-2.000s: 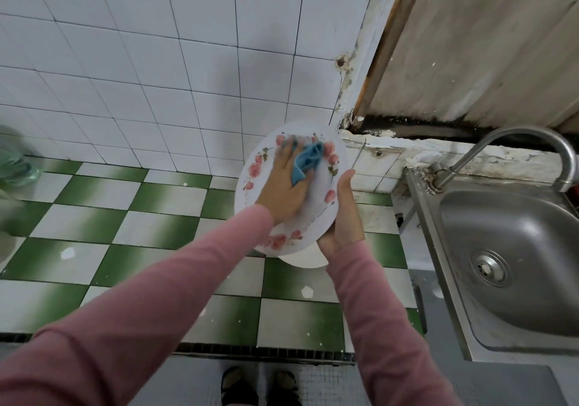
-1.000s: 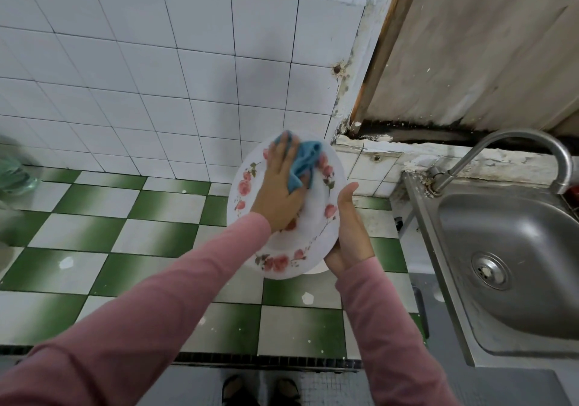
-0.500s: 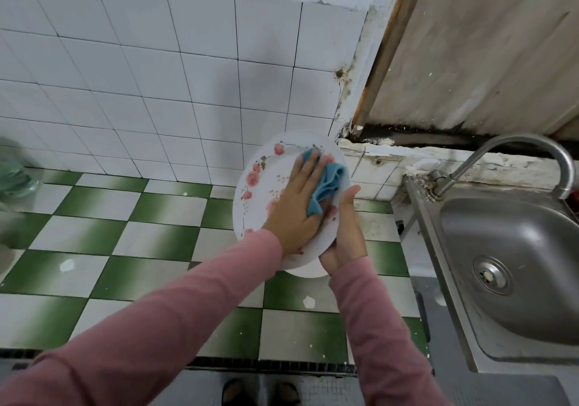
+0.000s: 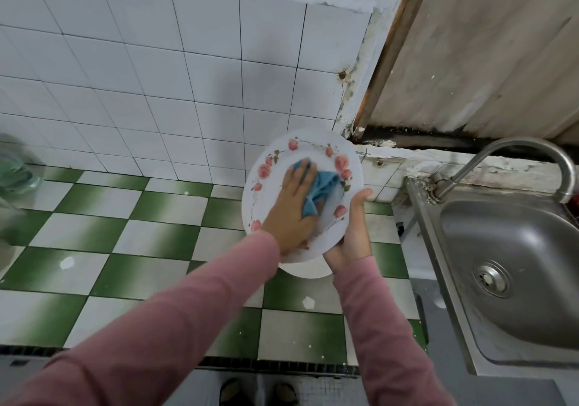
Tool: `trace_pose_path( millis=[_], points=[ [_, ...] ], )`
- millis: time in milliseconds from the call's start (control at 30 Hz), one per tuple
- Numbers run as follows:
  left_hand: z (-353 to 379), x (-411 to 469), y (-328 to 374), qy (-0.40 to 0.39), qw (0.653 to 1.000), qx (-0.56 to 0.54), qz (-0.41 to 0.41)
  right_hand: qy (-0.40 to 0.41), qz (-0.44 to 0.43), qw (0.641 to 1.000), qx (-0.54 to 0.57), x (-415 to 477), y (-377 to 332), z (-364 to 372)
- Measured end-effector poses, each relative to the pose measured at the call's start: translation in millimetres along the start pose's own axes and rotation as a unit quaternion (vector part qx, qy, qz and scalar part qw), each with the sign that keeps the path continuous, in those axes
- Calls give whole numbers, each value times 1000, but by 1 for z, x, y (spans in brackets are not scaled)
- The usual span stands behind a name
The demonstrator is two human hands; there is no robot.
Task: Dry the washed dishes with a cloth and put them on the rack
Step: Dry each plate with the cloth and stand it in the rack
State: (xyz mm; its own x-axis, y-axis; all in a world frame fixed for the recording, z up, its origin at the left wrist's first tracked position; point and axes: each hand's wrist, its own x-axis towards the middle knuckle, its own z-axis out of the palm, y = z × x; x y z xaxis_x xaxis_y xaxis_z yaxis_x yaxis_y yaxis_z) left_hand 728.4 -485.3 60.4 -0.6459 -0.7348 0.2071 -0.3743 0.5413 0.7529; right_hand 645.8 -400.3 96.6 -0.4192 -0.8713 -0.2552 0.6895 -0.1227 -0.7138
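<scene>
the plate is held tilted up above the tiled counter, left of the sink. the right hand grasps its near right rim to steady it, so the left hand, fingers flat, can press the blue cloth across its face.

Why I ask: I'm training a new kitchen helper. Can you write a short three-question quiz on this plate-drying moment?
1. True or false: the left hand presses the blue cloth against the face of the plate.
2. Multiple choice: where does the right hand hold the plate? A) the top rim B) the lower right edge C) nowhere
3. Fill in: the plate's rim is printed with pink ___.
Key: 1 true; 2 B; 3 flowers.
</scene>
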Motion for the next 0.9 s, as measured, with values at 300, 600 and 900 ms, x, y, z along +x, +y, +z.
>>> trace_pose_path(
  millis=[300,600,900],
  points=[
    [10,-35,-14,-27,999,-43,-16,-14,2,1000,18,5,-16,3],
    [-33,40,0,-4,996,90,23,-31,30,996,78,-2,-4,5],
    [-6,-24,-34,-69,987,-44,-136,18,-4,998,64,1,-23,-15]
  ],
)
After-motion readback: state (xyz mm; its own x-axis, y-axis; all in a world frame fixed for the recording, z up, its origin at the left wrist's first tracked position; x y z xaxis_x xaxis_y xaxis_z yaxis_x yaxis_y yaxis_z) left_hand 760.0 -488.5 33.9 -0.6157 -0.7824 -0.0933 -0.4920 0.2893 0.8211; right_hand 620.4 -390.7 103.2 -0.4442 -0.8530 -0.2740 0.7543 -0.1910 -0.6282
